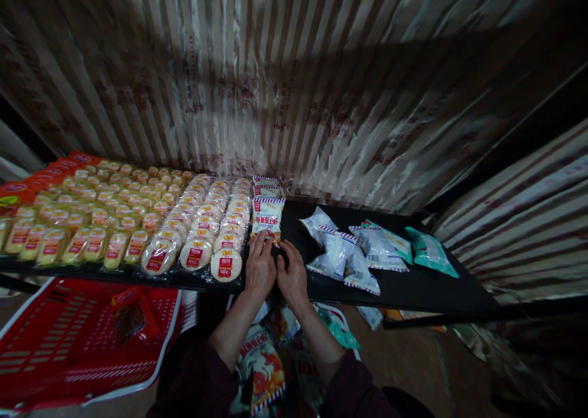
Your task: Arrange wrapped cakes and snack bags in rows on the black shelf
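Observation:
My left hand (260, 266) rests its outstretched fingers on the near end of a white snack bag (267, 214) with red lettering and a striped edge. Close beside it, my right hand (293, 276) has its fingers extended at the bag's lower right corner, the thumb apart. Both hands look open, pressing on the bag rather than wrapped round it; its near edge is partly hidden. More bags of this kind (265, 190) lie behind it in a line. Directly left run rows of round, clear-wrapped rice crackers (225, 266) on the black shelf (413, 292).
Farther left are many small yellow wrapped cakes (114, 246) and orange-red packs (27, 185). Silvery bags (337, 252) and a green bag (430, 251) lie loose at right. Below are a red basket (82, 344) and a heap of snack bags (257, 357). A striped curtain (275, 87) hangs behind.

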The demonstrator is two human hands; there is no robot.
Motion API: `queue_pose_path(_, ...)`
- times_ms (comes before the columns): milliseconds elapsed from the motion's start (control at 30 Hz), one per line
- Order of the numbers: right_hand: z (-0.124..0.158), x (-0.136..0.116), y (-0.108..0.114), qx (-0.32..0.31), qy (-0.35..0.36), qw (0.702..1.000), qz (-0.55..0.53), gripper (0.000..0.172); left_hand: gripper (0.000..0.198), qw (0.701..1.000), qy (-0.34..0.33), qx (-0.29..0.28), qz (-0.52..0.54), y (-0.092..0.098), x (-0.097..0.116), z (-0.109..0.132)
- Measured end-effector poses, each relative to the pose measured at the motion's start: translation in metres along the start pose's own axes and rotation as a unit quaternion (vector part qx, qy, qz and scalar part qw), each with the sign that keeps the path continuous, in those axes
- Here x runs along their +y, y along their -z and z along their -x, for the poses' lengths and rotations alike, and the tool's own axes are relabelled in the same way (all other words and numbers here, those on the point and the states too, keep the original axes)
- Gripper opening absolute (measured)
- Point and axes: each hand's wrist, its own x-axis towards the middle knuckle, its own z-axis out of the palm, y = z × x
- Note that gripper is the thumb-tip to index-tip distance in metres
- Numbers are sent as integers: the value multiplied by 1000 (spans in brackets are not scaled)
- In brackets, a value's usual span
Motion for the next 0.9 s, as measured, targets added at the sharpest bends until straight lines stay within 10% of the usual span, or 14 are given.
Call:
queue_pose_path(533,88,-16,64,-30,21,999,28,34,41,988,-47,-85,121,28,49,81)
queue_pose_path(900,134,-21,79,-204,23,977,61,34,34,987,5,-162,-12,51,41,140)
